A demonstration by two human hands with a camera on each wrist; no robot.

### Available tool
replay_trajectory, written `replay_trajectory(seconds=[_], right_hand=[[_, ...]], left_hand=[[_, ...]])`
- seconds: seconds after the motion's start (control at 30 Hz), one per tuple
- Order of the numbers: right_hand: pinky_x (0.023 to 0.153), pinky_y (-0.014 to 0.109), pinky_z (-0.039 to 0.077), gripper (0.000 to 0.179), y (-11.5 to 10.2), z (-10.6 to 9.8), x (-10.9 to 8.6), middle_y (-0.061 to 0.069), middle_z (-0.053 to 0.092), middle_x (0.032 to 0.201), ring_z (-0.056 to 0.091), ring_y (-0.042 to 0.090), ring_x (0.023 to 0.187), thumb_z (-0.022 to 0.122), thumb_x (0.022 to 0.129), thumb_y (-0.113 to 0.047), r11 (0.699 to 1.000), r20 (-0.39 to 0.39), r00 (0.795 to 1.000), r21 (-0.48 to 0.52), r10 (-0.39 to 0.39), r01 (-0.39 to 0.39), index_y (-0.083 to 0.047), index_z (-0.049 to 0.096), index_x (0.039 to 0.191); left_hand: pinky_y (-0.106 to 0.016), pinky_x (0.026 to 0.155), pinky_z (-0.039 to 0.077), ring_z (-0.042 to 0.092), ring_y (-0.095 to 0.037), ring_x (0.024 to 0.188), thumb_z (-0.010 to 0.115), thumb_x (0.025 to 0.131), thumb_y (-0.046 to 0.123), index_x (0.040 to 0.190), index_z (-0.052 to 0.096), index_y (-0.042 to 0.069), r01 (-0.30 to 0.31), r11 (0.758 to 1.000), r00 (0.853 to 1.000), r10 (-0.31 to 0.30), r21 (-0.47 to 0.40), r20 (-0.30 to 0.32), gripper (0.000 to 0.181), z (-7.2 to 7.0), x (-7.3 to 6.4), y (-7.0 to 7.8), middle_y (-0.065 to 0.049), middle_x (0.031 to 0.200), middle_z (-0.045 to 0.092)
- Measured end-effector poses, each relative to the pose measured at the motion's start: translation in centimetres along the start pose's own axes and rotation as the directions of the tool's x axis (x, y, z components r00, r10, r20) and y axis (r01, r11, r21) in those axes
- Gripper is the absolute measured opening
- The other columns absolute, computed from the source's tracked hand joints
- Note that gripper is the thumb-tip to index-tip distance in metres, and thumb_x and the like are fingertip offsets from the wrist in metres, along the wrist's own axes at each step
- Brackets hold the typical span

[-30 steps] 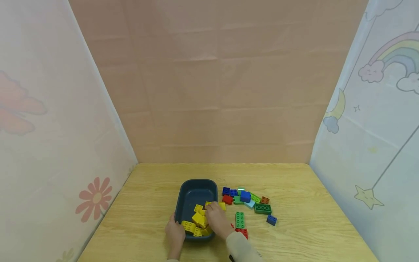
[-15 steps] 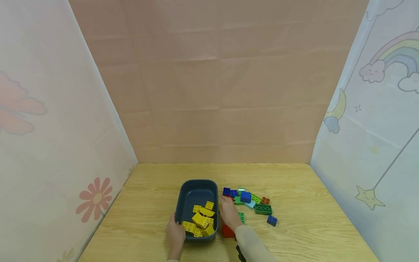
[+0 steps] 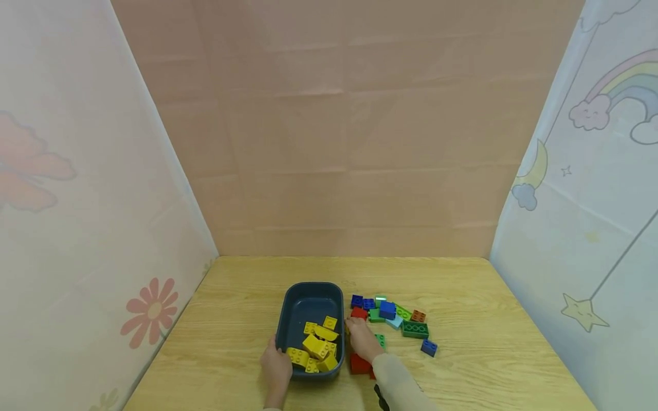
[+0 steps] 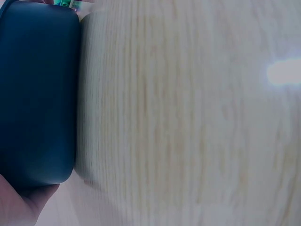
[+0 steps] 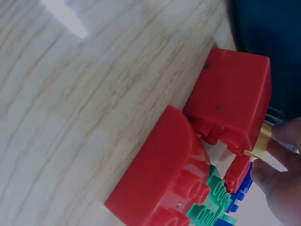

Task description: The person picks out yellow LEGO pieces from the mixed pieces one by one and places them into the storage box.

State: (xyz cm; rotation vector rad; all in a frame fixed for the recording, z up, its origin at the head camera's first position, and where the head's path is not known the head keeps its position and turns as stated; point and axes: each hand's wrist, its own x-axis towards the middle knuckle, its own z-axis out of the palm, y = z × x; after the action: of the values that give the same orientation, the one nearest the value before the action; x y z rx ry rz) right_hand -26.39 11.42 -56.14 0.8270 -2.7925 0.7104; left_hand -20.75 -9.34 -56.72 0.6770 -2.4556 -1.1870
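My left hand (image 3: 276, 364) holds the near left side of a dark blue bin (image 3: 308, 308), thumb at its rim. Several yellow toy bricks (image 3: 315, 345) lie in the bin's nearer half. Just outside the bin's right wall, my right hand (image 3: 364, 341) pinches a yellow brick (image 5: 259, 141), mostly hidden by the fingers. Beside that hand in the right wrist view stand a red block (image 5: 230, 89) and a red brick with a rounded side (image 5: 157, 165). A green brick (image 3: 380, 341) is partly covered by the right hand.
Right of the bin lies a loose group of bricks, with a blue brick (image 3: 388, 310), a dark green brick (image 3: 414, 329) and an orange-brown brick (image 3: 418, 315). Another blue brick (image 3: 429, 347) sits apart, farther right. The wooden table (image 3: 231, 319) meets a hanging backdrop (image 3: 344, 142).
My right hand has moved from over the bin to outside its right wall, leaving a yellow brick inside. It now pinches another yellow brick there. My left hand stays at the bin.
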Motion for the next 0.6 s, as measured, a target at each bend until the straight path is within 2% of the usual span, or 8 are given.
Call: replay_trajectory(seconds=[0.17,0.33,0.47,0.6], right_hand=[[0.072,0.037,0.048,0.027,0.01,0.11,-0.14,0.012,0.055,0.089,0.052,0.026,0.081,0.062,0.072,0.008,1.0,-0.024,1.0,-0.022,0.001,-0.002,0.003,0.063,0.099],[0.067,0.034,0.049,0.018,-0.06,0.21,-0.31,0.009,0.054,0.083,0.053,0.024,0.075,0.068,0.07,0.001,0.998,-0.04,0.999,-0.05,0.029,-0.031,0.001,0.065,0.088],[0.065,0.033,0.05,0.017,-0.14,0.39,-0.57,0.009,0.055,0.08,0.057,0.025,0.074,0.072,0.069,-0.002,0.998,-0.069,0.997,-0.043,0.046,-0.049,0.0,0.064,0.084],[0.06,0.031,0.05,0.012,-0.35,0.53,-0.86,0.007,0.053,0.074,0.056,0.022,0.068,0.071,0.068,0.001,0.996,-0.094,0.993,-0.046,0.066,-0.07,-0.001,0.064,0.077]], left_hand=[[-0.05,0.076,0.046,0.053,-0.043,0.099,0.045,0.081,-0.013,0.115,0.048,-0.016,-0.01,1.0,1.0,0.01,0.003,-0.011,0.035,-0.03,-0.13,0.06,-0.033,0.11,0.052],[-0.05,0.076,0.046,0.053,-0.043,0.099,0.046,0.081,-0.013,0.115,0.048,-0.016,-0.011,1.0,1.0,0.011,0.008,-0.01,0.034,0.0,-0.06,0.09,-0.033,0.11,0.053],[-0.05,0.078,0.045,0.051,-0.043,0.102,0.045,0.083,-0.012,0.118,0.046,-0.015,0.017,1.0,1.0,-0.017,0.004,0.012,0.035,0.1,0.08,0.04,-0.033,0.114,0.05],[-0.05,0.079,0.045,0.049,-0.043,0.104,0.044,0.084,-0.012,0.12,0.045,-0.014,0.038,0.999,0.999,-0.037,-0.002,0.029,0.036,0.1,0.12,-0.02,-0.032,0.117,0.048]])
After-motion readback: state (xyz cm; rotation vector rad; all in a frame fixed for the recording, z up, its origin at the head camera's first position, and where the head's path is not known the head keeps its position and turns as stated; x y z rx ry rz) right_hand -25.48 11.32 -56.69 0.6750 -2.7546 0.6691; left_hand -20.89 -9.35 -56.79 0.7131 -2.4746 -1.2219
